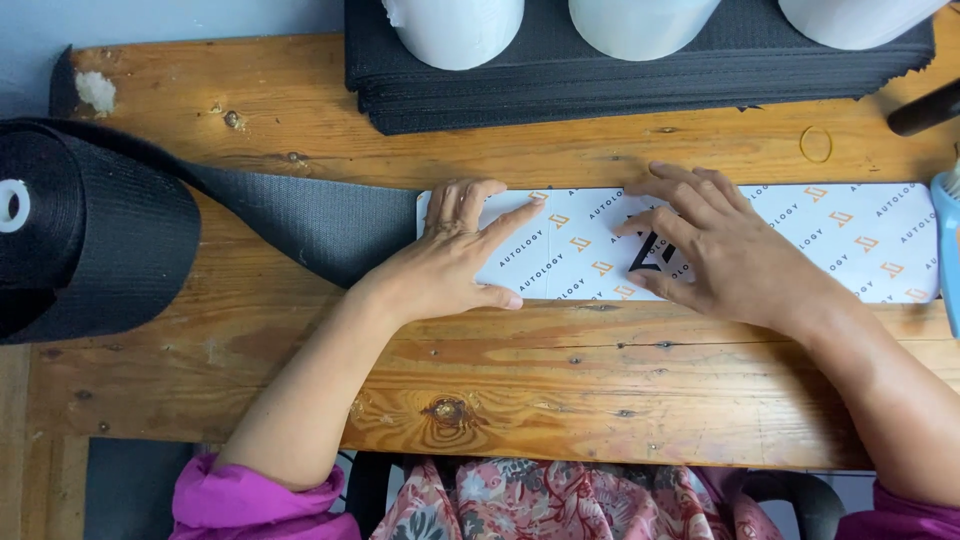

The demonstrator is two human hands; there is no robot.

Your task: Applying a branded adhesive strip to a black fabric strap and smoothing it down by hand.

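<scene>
A long white printed card strip (850,235) with small orange and grey marks lies flat on the wooden table (520,390). My left hand (455,255) presses flat on the strip's left end, fingers spread. My right hand (715,250) rests on the strip's middle, fingers slightly curled over a black mark. From a big black roll (90,235) at the left, grey-black webbing (310,220) runs under the strip's left end.
A stack of black fabric sheets (560,80) lies at the back with three white rolls (455,30) standing on it. A rubber band (816,144) lies near the back right. A blue object (948,250) and a black handle (925,110) sit at the right edge.
</scene>
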